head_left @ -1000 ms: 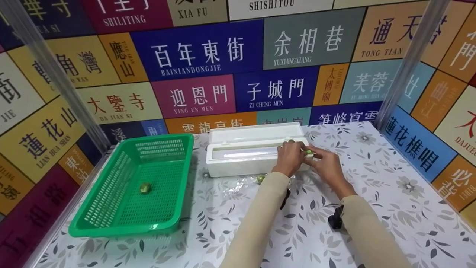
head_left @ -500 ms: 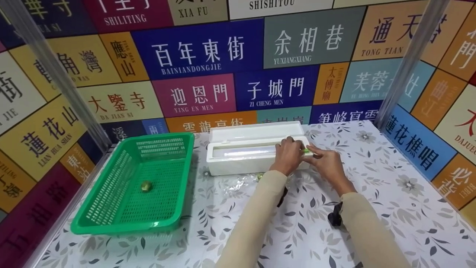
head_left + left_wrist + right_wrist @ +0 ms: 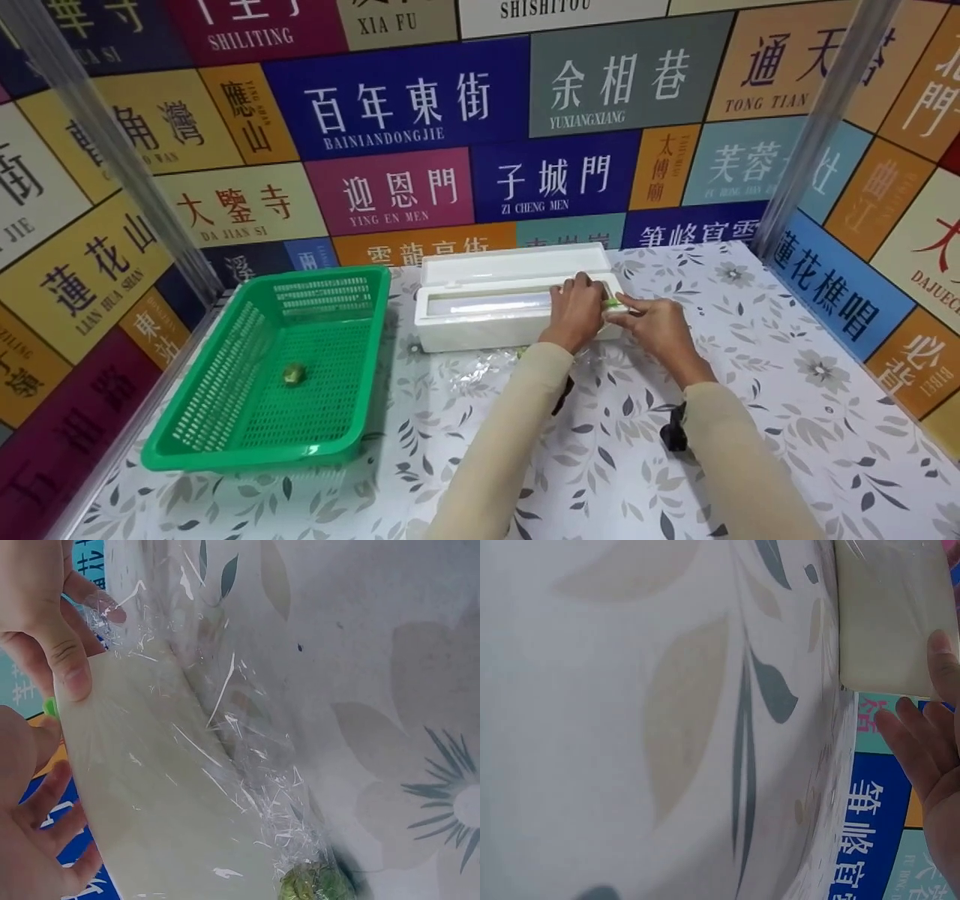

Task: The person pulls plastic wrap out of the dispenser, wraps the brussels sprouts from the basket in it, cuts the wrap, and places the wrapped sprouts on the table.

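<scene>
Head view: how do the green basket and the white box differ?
The basket is green with slotted walls; the box is white with a solid front.
The box has a lid, raised at the back; the basket shows none.
The basket holds one small round greenish thing; the box holds what looks like a clear roll.
Both are open at the top and stand on the patterned tablecloth.

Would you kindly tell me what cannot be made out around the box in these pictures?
Head view: the left hand hides the right end of the roll in the box.
Head view: the green piece is too small, and too crowded by the right hand, to identify.
Left wrist view: the bottom edge cuts off the green ball; in the head view, the left sleeve hides most of it.
</scene>
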`<state>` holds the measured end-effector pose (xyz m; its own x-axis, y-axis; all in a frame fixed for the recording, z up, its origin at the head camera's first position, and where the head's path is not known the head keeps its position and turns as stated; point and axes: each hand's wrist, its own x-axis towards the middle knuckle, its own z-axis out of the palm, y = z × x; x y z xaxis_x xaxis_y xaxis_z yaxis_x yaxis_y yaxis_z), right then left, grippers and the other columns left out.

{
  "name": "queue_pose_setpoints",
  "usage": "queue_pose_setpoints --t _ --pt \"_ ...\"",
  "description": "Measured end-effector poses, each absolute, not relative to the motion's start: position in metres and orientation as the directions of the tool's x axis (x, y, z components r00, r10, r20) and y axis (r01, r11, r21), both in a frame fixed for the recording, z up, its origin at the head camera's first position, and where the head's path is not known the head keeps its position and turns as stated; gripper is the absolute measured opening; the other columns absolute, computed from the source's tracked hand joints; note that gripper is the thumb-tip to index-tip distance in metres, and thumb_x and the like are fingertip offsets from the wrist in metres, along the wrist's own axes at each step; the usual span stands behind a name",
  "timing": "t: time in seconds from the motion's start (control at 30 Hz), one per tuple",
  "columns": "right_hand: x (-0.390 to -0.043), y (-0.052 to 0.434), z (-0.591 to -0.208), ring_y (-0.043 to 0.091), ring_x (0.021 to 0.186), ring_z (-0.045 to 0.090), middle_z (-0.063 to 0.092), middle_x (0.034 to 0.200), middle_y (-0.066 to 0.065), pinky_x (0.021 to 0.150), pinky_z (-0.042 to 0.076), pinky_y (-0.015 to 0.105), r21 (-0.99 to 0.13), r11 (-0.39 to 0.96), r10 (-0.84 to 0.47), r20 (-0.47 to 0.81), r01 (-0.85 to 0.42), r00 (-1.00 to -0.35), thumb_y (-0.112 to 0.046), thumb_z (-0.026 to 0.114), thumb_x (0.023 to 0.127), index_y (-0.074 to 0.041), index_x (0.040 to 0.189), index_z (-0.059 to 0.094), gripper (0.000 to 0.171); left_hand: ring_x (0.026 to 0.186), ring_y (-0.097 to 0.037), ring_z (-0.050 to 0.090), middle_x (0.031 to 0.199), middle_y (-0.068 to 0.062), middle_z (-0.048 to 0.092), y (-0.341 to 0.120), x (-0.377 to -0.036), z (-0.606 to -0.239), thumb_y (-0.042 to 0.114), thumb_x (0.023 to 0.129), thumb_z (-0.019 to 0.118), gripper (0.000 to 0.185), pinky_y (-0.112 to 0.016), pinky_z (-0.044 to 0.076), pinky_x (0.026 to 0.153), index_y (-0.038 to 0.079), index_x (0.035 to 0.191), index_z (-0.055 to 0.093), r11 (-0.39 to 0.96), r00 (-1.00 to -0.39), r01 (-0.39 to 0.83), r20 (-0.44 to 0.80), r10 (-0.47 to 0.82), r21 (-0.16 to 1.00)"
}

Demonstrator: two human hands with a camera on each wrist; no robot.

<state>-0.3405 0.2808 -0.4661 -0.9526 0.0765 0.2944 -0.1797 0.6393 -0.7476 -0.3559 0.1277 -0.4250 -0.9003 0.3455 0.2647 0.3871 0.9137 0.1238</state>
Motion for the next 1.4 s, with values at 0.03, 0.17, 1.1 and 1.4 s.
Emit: queue_pose_setpoints --t 0.03,0.17,1.1,1.4 --pt "-0.34 0.28 -0.466 0.005 0.066 0.057 0.066 0.123 0.017 0.046 0.04 0.02 -0.743 0.644 0.075 0.3 -0.184 -0.951 -0.027 0.082 0.083 -0.012 0.122 0.07 0.044 0.108 -0.017 0.065 0.117 0.001 0.065 0.127 -0.356 -0.425 0.026 0.1 0.061 0.017 -0.04 0.05 0.097 0.023 0.113 0.073 0.912 -0.9 0.39 0.263 0.348 0.127" --pt "-0.34 0.278 -0.466 0.007 0.053 0.047 0.067 0.121 0.018 0.045 0.038 0.02 -0.73 0.652 0.064 0.323 -0.206 -0.944 -0.026 0.082 0.083 -0.011 0.121 0.07 0.042 0.104 -0.016 0.068 0.115 0.0 0.067 0.125 -0.357 -0.427 0.023 0.099 0.062 0.016 -0.039 0.052 0.095 0.02 0.112 0.071 0.907 -0.902 0.394 0.252 0.35 0.149" --pt "-0.337 0.279 -0.468 0.009 0.069 0.066 0.069 0.115 0.017 0.056 0.047 0.011 -0.7 0.658 0.047 0.404 -0.276 -0.913 -0.02 0.082 0.082 -0.006 0.12 0.069 0.042 0.107 -0.02 0.068 0.116 -0.004 0.07 0.074 -0.358 -0.412 0.02 0.098 0.064 0.02 -0.042 0.051 0.096 0.016 0.114 0.076 0.875 -0.874 0.463 0.232 0.426 0.138" --pt "-0.336 0.281 -0.466 0.002 0.059 0.058 0.069 0.114 0.019 0.052 0.046 0.013 -0.714 0.642 0.046 0.401 -0.281 -0.915 -0.019 0.082 0.082 -0.006 0.12 0.069 0.042 0.103 -0.018 0.065 0.105 0.0 0.073 0.084 -0.363 -0.418 0.019 0.097 0.066 0.017 -0.036 0.054 0.09 0.018 0.108 0.078 0.848 -0.867 0.474 0.294 0.402 0.238"
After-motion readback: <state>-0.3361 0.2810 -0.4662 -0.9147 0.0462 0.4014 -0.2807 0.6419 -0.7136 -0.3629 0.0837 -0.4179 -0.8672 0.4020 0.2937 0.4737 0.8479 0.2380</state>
